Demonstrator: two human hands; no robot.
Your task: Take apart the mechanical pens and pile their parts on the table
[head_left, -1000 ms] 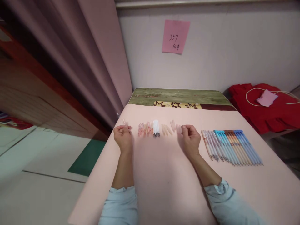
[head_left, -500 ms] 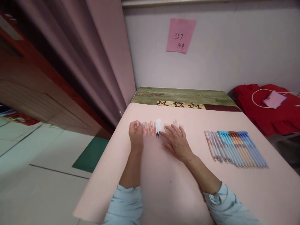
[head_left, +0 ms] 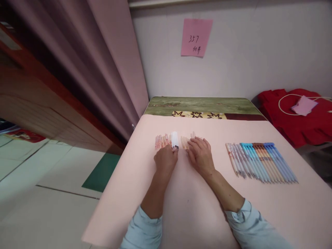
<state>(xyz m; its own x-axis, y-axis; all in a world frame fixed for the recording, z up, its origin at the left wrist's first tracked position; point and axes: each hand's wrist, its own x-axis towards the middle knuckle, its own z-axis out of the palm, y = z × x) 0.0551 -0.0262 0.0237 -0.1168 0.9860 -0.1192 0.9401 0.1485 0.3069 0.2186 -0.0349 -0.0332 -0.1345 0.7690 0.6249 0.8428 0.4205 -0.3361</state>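
Note:
My left hand [head_left: 166, 160] rests on the pink table cover [head_left: 186, 207] with its fingers curled. Its fingertips touch the near ends of a bundle of white refills [head_left: 174, 139]; what they pinch, if anything, is hidden. Left of the refills lies a small heap of pinkish pen parts [head_left: 161, 141]. My right hand [head_left: 201, 156] lies flat beside the left, fingers stretched forward over several pale beige pen pieces [head_left: 184, 142], part of which it hides. Further right is a tidy row of several blue, white and orange pens [head_left: 260, 162].
A green patterned surface [head_left: 199, 105] extends behind the pink cover to the wall, which bears a pink note [head_left: 196, 37]. A curtain [head_left: 109, 62] hangs at the left. Red cloth [head_left: 293, 117] with a white cord and pink paper lies at the right. The table's left edge drops to the floor.
My left hand moved right from the table's left side to the white refills. My right hand shifted left, spread flat, then settled over the pale pieces.

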